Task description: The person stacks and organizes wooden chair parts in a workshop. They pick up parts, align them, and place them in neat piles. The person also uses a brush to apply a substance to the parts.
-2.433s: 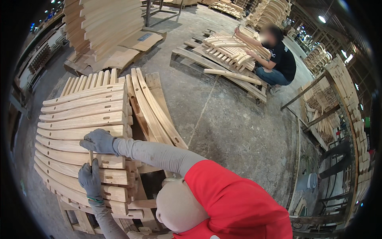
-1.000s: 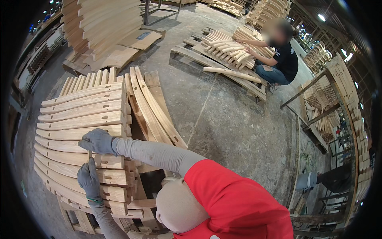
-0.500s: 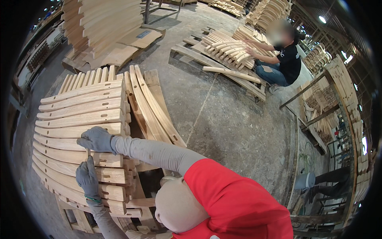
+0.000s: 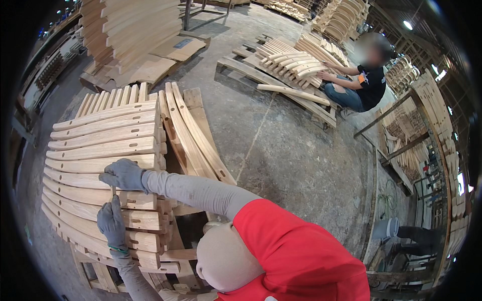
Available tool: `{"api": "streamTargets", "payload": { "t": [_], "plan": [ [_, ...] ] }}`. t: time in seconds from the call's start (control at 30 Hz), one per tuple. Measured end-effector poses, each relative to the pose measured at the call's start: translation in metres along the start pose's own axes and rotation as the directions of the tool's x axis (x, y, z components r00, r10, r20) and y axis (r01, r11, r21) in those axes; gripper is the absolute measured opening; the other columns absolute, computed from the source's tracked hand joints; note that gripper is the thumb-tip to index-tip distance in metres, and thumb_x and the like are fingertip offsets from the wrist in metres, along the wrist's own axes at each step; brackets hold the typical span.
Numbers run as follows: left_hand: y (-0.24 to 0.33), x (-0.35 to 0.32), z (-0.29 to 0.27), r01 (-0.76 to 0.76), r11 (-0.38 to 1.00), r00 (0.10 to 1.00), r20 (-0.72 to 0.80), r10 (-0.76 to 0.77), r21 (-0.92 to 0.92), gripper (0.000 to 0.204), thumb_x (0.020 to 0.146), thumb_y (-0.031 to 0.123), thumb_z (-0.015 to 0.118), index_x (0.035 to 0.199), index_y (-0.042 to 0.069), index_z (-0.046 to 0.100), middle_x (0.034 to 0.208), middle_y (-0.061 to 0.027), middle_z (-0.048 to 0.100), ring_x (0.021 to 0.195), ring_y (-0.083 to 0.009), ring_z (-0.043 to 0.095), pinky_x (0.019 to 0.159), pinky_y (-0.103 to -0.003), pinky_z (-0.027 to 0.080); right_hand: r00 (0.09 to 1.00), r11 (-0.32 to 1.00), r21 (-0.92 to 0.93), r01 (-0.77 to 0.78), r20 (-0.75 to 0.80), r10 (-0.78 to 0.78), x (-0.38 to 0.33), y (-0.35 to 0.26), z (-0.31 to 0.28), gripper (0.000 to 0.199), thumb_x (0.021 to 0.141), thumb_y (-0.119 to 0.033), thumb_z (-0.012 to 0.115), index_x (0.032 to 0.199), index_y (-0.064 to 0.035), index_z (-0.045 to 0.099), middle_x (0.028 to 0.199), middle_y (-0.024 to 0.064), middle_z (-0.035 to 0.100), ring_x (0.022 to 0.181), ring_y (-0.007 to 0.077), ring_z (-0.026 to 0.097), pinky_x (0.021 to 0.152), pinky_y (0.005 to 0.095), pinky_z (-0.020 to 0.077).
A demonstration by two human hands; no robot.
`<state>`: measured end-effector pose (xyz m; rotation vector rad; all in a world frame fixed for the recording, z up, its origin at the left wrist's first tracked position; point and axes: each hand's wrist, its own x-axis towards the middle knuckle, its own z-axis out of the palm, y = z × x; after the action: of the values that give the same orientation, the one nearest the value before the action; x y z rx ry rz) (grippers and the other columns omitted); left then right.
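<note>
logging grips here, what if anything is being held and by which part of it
A thin stick, apparently: right hand at its far end, left hand at its near end.

Thin stick [image 4: 114, 191]: pale wood, you've got it in your grip over the slats, only a short bit showing, runs crosswise to them.
Curved slats [image 4: 103, 145]: smooth light wood, gently bowed, lying side by side in a layered stack on your left.
Slots [image 4: 133, 145]: oval ones, near the right-hand ends of several slats.
</note>
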<state>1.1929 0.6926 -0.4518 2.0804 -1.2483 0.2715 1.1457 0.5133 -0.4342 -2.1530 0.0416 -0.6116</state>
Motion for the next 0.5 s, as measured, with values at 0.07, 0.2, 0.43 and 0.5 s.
{"api": "streamTargets", "payload": {
  "t": [0.07, 0.2, 0.43, 0.5],
  "plan": [
    [-0.0016, -0.0004, -0.0009, 0.007, 1.0, 1.0, 0.013, -0.007, 0.021, 0.035, 0.094, 0.021, 0.052, 0.067, 0.0, 0.057, 0.059, -0.0153, 0.05, 0.056, -0.0315, 0.049, 0.053, -0.041, 0.036, 0.998, 0.999, 0.005, -0.05, 0.027, 0.05, 0.0003, -0.0007, -0.0005, 0.045, 0.091, -0.043, 0.045, 0.08, -0.0048, 0.065, 0.07, 0.0166, 0.063, 0.071, 0.036, 0.061, 0.069, 0.0444, 0.0458],
    [-0.0006, -0.0002, -0.001, 0.014, 1.0, 1.0, 0.012, -0.014, 0.027, 0.035, 0.095, 0.021, 0.051, 0.068, -0.001, 0.057, 0.059, -0.0153, 0.049, 0.055, -0.0314, 0.048, 0.053, -0.041, 0.036, 0.998, 0.998, 0.012, -0.058, 0.013, 0.058, -0.0003, -0.0019, 0.0001, 0.046, 0.091, -0.044, 0.045, 0.079, -0.0048, 0.065, 0.069, 0.0159, 0.063, 0.07, 0.0356, 0.061, 0.068, 0.0442, 0.0457],
    [-0.0016, -0.0005, -0.0003, 0.018, 1.0, 1.0, 0.022, -0.018, 0.017, 0.035, 0.095, 0.02, 0.051, 0.068, -0.001, 0.057, 0.059, -0.0152, 0.049, 0.055, -0.0314, 0.048, 0.052, -0.041, 0.036, 0.998, 0.998, 0.03, -0.056, 0.024, 0.055, -0.0008, -0.0023, -0.0021, 0.046, 0.091, -0.044, 0.045, 0.079, -0.0048, 0.064, 0.067, 0.0153, 0.061, 0.068, 0.0357, 0.06, 0.067, 0.0439, 0.0454],
    [-0.0016, -0.0001, -0.0016, 0.019, 1.0, 0.999, 0.035, -0.019, 0.013, 0.035, 0.095, 0.02, 0.051, 0.069, -0.002, 0.057, 0.059, -0.0151, 0.05, 0.055, -0.0314, 0.048, 0.052, -0.04, 0.036, 0.997, 0.997, 0.033, -0.063, 0.035, 0.062, -0.0007, -0.0041, -0.0032, 0.045, 0.091, -0.044, 0.045, 0.079, -0.0049, 0.064, 0.066, 0.0153, 0.061, 0.068, 0.0358, 0.06, 0.067, 0.0439, 0.0453]
  ]
}}
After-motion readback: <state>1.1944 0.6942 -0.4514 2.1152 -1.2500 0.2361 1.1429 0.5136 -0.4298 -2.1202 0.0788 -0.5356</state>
